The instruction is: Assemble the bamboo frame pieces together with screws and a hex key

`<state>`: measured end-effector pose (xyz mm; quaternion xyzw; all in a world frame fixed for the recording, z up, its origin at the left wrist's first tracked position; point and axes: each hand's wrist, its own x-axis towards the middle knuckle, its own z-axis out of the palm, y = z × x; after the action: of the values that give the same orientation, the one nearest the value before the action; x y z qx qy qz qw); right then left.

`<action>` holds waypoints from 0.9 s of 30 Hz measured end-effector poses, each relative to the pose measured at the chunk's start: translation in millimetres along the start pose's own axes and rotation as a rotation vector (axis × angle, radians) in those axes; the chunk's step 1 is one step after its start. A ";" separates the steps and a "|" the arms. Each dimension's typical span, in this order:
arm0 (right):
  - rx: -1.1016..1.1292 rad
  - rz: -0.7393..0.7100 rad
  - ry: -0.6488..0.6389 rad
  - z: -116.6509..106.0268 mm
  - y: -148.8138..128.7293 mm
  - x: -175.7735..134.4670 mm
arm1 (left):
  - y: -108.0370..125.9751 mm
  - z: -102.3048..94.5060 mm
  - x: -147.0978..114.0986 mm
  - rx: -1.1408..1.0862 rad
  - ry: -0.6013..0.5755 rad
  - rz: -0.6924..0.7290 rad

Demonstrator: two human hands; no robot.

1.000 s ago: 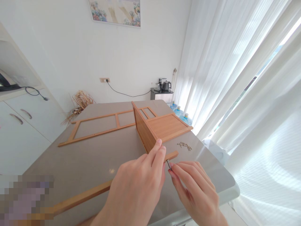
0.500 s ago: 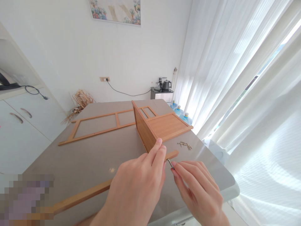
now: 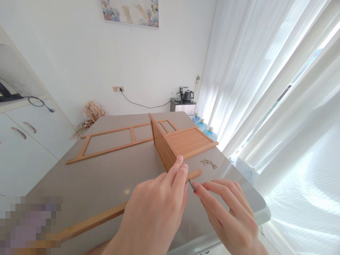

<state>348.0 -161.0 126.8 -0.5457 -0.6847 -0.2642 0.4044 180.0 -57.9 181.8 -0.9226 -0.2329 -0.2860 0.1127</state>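
Head view: both hands at the near middle of a glossy grey-brown table (image 3: 111, 184). Left hand (image 3: 159, 202) palm down, fingers together over a wooden bar (image 3: 92, 221) and the near end of an upright wooden panel (image 3: 162, 141); underside hidden, can't tell if it grips. Right hand (image 3: 231, 209), just right, pinches a small metal rod (image 3: 191, 185) between thumb and index, other fingers loosely bent; rod's far end meets the bar's right part. Loose screws (image 3: 209, 163) in a small pile farther right. Flat panel (image 3: 192, 141) lies right of the upright one; open wooden frame (image 3: 107, 150) lies flat far left. Near left corner pixelated, unreadable.

Room: white wall (image 3: 148, 60) at far side with picture (image 3: 131, 12) and socket (image 3: 118, 89); dark kettle (image 3: 188, 95) on a stand (image 3: 183, 107) far right, water bottles (image 3: 209, 134) by sheer white curtains (image 3: 247, 71). Dried stalks (image 3: 91, 115) far left, white cabinet (image 3: 23, 148) along left.
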 end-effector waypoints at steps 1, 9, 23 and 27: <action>-0.008 -0.004 -0.010 -2.2 -0.6 2.0 | 0.0 0.3 0.0 -0.002 -0.001 0.000; -0.051 -0.087 -0.047 -13.1 3.5 15.8 | 1.0 -0.2 0.3 -0.020 -0.023 -0.040; -0.088 -0.186 -0.150 -24.5 6.6 28.4 | -1.6 0.4 -0.3 -0.036 -0.016 -0.031; -0.040 -0.157 -0.127 -23.2 7.2 29.0 | -0.4 1.5 -1.7 0.017 -0.007 -0.013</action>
<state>358.8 -162.3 163.0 -0.5139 -0.7442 -0.2735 0.3276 179.3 -57.7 179.6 -0.9211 -0.2419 -0.2816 0.1176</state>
